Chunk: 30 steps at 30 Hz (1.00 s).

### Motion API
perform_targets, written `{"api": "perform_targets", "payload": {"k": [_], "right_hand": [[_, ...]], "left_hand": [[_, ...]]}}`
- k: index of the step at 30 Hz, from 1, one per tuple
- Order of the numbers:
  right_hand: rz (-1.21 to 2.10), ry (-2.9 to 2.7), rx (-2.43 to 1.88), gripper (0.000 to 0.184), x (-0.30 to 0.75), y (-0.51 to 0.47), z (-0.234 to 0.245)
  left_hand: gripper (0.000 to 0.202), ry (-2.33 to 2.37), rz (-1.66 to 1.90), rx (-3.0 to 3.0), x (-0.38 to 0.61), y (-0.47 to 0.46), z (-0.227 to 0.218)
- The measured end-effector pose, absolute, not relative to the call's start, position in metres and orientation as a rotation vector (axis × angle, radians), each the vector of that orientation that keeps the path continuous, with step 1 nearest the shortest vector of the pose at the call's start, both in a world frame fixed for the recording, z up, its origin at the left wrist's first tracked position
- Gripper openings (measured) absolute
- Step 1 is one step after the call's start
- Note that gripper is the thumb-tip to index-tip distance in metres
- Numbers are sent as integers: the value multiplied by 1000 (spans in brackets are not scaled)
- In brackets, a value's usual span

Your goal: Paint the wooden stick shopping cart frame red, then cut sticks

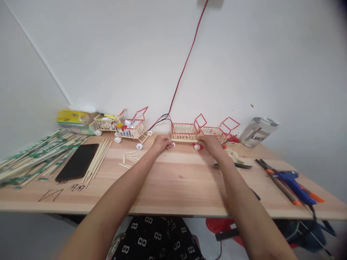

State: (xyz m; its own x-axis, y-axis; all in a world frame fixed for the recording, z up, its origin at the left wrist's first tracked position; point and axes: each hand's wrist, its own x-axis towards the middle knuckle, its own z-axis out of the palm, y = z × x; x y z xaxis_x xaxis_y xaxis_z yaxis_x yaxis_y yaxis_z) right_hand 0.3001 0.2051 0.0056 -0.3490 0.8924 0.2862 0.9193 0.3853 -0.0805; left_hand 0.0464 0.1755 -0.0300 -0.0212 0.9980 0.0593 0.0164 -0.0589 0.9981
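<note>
cart [185, 137] between left hand [162, 143] and right hand [210, 145]

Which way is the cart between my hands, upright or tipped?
Upright: the cart has its red rim on top and a white wheel at its underside.

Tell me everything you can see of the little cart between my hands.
The little cart looks built from thin pale sticks: an open basket with slatted sides, a red rim and a red, square handle frame rising at the right. Round white wheels show below. It stands upright on the wooden table near the wall. Your left hand is at its lower left corner, your right hand at its lower right; whether either grips it is unclear.
</note>
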Motion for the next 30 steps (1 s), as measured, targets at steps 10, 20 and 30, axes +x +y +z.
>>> {"api": "perform_targets", "payload": {"k": [10, 20, 30], "right_hand": [[-143, -2393, -1593, 25, 300, 208, 5], [-132, -2398, -1618, 24, 296, 207, 11], [-48, -2490, -1457, 24, 293, 182, 19]], "left_hand": [[23, 1277, 1246, 1277, 49, 179, -27], [18, 1337, 1228, 1399, 50, 175, -26], [18, 1532, 978, 1667, 25, 146, -5]]}}
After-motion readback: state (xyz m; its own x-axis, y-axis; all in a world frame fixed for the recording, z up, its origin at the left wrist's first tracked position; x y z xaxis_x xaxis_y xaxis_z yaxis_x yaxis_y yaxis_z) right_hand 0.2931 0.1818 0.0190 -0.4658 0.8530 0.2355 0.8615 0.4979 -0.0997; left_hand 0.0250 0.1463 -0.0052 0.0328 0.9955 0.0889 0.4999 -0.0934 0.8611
